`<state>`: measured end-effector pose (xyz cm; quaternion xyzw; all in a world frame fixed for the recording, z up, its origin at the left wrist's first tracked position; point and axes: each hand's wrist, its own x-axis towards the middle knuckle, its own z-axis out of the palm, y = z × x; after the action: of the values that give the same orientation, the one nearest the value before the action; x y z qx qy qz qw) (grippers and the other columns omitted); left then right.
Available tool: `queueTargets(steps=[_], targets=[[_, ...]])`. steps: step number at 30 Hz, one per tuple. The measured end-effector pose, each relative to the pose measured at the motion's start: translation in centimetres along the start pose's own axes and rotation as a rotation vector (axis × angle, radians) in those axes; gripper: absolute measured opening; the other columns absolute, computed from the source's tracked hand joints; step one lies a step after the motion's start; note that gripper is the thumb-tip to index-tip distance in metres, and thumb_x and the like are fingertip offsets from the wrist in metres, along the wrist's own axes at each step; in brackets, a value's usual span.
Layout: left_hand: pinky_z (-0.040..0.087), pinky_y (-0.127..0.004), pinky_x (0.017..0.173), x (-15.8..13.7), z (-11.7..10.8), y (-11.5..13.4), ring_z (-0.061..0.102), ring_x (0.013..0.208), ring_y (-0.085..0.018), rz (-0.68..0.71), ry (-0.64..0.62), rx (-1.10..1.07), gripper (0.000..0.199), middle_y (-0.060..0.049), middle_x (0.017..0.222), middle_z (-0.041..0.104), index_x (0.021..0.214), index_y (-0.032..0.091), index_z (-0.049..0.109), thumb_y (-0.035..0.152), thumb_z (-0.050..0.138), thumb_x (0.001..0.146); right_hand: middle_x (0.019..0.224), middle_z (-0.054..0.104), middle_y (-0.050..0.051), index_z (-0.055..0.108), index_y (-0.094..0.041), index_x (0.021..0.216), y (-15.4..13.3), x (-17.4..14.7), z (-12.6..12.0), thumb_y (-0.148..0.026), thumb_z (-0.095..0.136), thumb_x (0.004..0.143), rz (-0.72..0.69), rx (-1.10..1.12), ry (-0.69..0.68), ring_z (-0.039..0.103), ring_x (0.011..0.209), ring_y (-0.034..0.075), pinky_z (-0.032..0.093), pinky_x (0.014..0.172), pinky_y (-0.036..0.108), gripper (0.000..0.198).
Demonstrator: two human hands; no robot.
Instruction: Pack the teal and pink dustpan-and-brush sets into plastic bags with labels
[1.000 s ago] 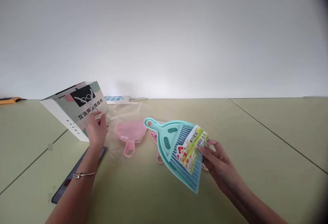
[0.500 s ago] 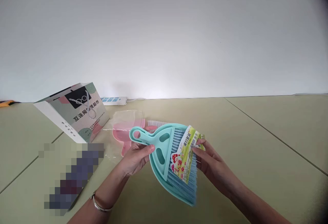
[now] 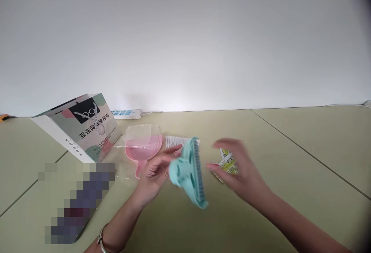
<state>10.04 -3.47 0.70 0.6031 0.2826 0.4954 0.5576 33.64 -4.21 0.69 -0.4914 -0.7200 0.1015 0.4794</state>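
Indoors, home or office unclear — a white wall (image 3: 185,44) behind a seamed tabletop (image 3: 290,183) with a power strip (image 3: 126,114).

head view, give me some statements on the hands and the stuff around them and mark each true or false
1. The left hand holds the turquoise dustpan set. True.
2. The right hand grips the paper bag's cord handle. False: it is well away from the paper bag, with thumb and forefinger apart.
3. A bracelet circles the left wrist. True.
4. The pink dustpan lies to the right of the turquoise dustpan set in the picture. False: it lies to the left.
5. The power strip lies close to the wall. True.
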Motion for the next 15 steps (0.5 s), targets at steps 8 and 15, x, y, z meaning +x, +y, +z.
queueTargets(steps=[8, 15], targets=[[0.047, -0.036, 0.097, -1.7, 1.8, -0.4, 0.048, 0.124, -0.023, 0.172, 0.107, 0.184, 0.041, -0.008, 0.133, 0.053, 0.127, 0.03, 0.048, 0.022, 0.051, 0.088, 0.098, 0.05, 0.004, 0.046, -0.024, 0.092, -4.1, 1.1, 5.4, -0.018, 0.037, 0.091, -0.009, 0.451, -0.215, 0.053, 0.093, 0.016, 0.048, 0.082, 0.032, 0.01], [0.043, -0.037, 0.101, -1.5, 2.0, 0.1, 0.047, 0.123, -0.023, 0.373, 0.073, 0.612, 0.049, -0.006, 0.128, 0.053, 0.12, 0.029, 0.054, 0.008, 0.06, 0.077, 0.115, 0.047, 0.009, 0.046, -0.023, 0.103, -4.3, 1.3, 3.8, -0.007, 0.033, 0.088, -0.134, 0.374, -0.336, 0.051, 0.106, 0.015, 0.047, 0.084, 0.03, 0.025]])
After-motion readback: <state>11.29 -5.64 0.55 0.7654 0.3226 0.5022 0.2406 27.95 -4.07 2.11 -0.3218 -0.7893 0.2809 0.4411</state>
